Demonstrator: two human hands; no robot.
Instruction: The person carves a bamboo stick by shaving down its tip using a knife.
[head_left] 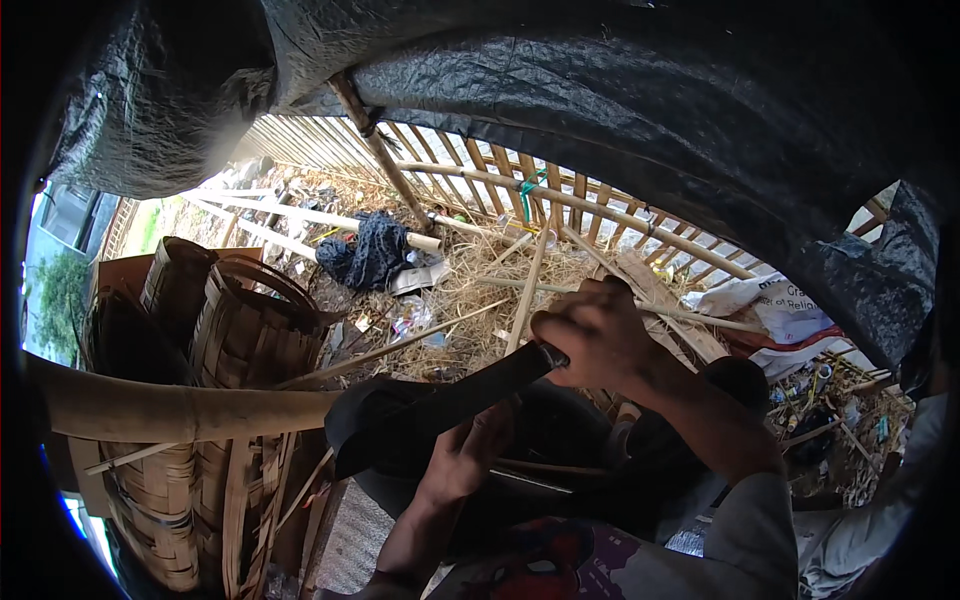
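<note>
Machete (pixel 445 404), slanting mid-scene, tip near bamboo pole (pixel 190 411) at left. Probably stiff, fairly heavy, sharp: best taken by handle (pixel 552 354). Grasped there by right hand (pixel 598 335); left hand (pixel 470 448) beneath, grip hidden, cannot tell.

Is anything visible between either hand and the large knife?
Nothing visible is. The right hand grips the large knife at its handle end. The blade crosses beside the left hand with nothing seen between; whether they touch, I can't tell.
</note>
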